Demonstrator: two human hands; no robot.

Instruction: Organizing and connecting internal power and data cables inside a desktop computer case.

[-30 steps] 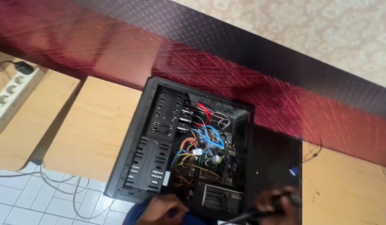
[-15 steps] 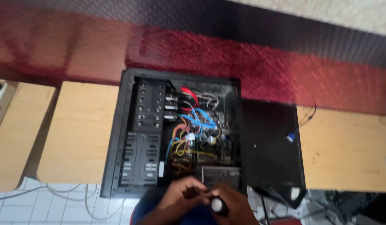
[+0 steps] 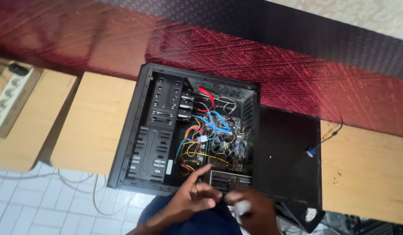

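Note:
An open black computer case (image 3: 136, 130) lies on its side on a wooden bench, with coloured cables (image 3: 205, 126) and a cooling fan (image 3: 222, 146) showing inside. My left hand (image 3: 193, 196) hovers at the case's near edge with its index finger stretched toward the inside and nothing in it. My right hand (image 3: 251, 211), blurred, sits just right of it and grips a small white-tipped tool (image 3: 242, 208). The two hands nearly touch.
The black side panel (image 3: 288, 156) lies flat right of the case. A blue cable plug (image 3: 310, 152) rests on the wooden top (image 3: 367, 174). A white power strip (image 3: 12, 98) lies far left. Red patterned fabric (image 3: 253, 56) runs behind. White floor tiles (image 3: 31, 209) sit below.
My hands have come together at the case's near edge; a second ago they were apart. The white-tipped tool has stayed in my right hand. The view has shifted.

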